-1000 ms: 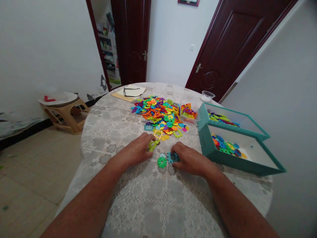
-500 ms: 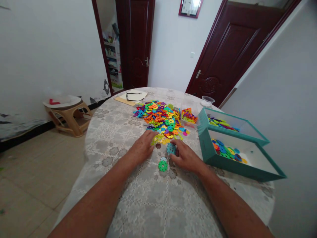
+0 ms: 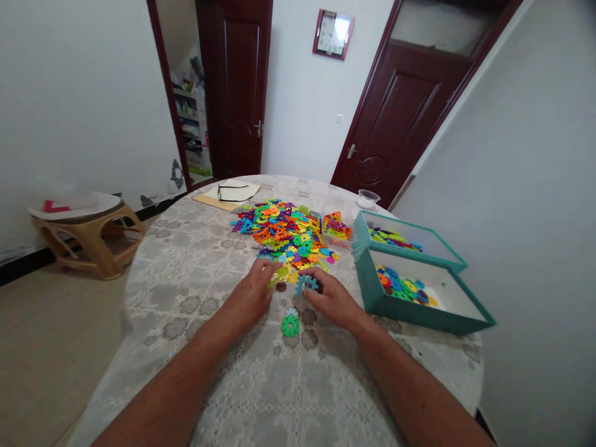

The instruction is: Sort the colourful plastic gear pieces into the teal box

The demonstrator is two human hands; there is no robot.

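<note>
My right hand (image 3: 331,298) grips a blue notched square block (image 3: 307,284) between thumb and fingers, raised at an angle over the cloth. My left hand (image 3: 254,292) rests at the near edge of the pile, its thumb and index finger apart beside yellow-green pieces (image 3: 280,273); its other fingers are partly hidden. Between the hands lies a small brown disc (image 3: 281,287). Nearer to me are a green notched disc (image 3: 290,326) and a pale blue piece (image 3: 291,311) touching it. Beyond both hands spreads a heap of colourful plastic pieces (image 3: 279,231).
Two teal boxes (image 3: 431,320) with pieces inside stand at the right. A clear tub (image 3: 339,241) of pieces is beside the heap. Glasses (image 3: 233,194) lie on papers at the back left, and a clear bowl (image 3: 369,197) stands at the back right.
The view has shifted, so everything on the table appears lower and further left. The blue block has turned in my right hand and shows more of its open frame. My left hand has hardly moved.
</note>
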